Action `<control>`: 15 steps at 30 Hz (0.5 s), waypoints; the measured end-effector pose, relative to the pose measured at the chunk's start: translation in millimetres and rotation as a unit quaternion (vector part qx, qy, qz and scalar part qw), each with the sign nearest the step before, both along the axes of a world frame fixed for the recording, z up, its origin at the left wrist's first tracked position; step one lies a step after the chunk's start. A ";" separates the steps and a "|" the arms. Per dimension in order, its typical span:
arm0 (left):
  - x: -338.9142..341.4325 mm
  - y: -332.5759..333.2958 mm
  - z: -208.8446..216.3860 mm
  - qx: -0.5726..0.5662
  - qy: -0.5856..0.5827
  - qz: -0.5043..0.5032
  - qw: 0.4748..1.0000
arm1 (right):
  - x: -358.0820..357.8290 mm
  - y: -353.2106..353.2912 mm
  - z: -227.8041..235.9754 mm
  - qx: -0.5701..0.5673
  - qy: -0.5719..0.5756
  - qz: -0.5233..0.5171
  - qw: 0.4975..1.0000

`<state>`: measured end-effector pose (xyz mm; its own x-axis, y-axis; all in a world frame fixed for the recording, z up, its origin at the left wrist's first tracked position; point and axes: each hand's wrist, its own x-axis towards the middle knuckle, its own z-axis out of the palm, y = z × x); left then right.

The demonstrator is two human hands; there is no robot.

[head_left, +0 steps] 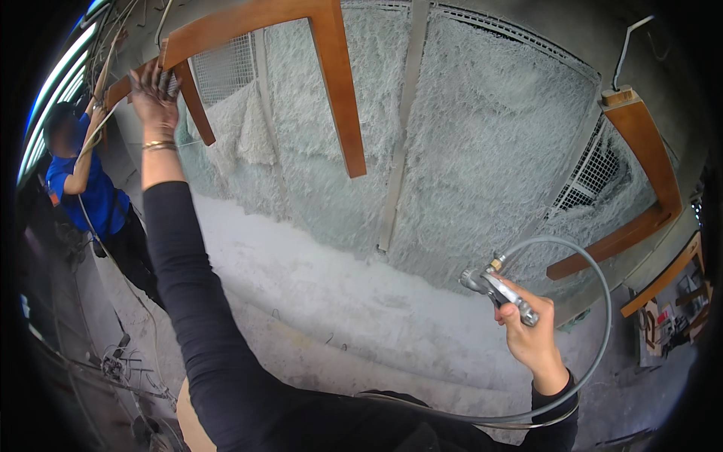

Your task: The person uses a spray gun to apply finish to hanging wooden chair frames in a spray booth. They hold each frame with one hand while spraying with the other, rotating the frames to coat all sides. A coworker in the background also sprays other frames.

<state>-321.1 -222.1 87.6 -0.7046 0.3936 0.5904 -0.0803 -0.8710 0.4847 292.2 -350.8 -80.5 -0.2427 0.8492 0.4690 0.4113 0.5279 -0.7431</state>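
My left hand point(156, 98) is raised at the upper left, fingers stretched upward and apart, against the end of a hanging brown wooden frame piece point(248, 24). That piece has a long leg point(340, 105) pointing down. My right hand point(531, 331) is wrapped round the grip of a metal spray gun point(501, 290) at the lower right, its nozzle end turned to the left. A grey hose point(602, 294) joins the gun by a brass fitting and loops round my right wrist. Whether any spray comes out cannot be seen.
Another brown angled wooden piece point(651, 158) hangs from a hook at the right, with a further one point(666, 275) beyond it. Whitish fibrous filter panels point(489, 135) cover the wall ahead. A co-worker in a blue shirt point(98, 196) stands at the left among hanging cords.
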 end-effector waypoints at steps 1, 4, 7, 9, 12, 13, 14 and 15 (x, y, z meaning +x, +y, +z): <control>-4.1 -17.5 12.9 0.000 0.050 -0.039 0.998 | -1.1 -0.9 -0.7 -0.007 0.000 0.009 1.000; 6.6 -59.7 29.1 -0.068 0.105 0.040 0.991 | -7.0 -6.8 12.4 0.091 0.074 0.048 0.992; 24.9 -96.8 29.5 -0.058 0.116 0.103 0.986 | -14.8 -30.5 40.9 0.181 0.125 0.017 0.975; 35.8 -116.5 32.0 -0.038 0.155 0.084 0.984 | -28.7 -38.7 56.0 0.240 0.169 -0.060 0.954; 53.7 -143.5 35.0 0.016 0.267 0.044 0.963 | -47.3 -45.4 74.1 0.285 0.139 -0.029 0.948; 60.7 -152.4 38.9 -0.008 0.277 0.053 0.959 | -54.3 -45.8 77.7 0.305 0.132 -0.015 0.943; 71.2 -158.3 45.4 -0.016 0.317 0.049 0.947 | -59.4 -42.7 81.6 0.336 0.117 0.003 0.935; 82.2 -167.6 49.3 -0.025 0.357 0.044 0.933 | -64.6 -39.9 84.6 0.366 0.102 0.022 0.925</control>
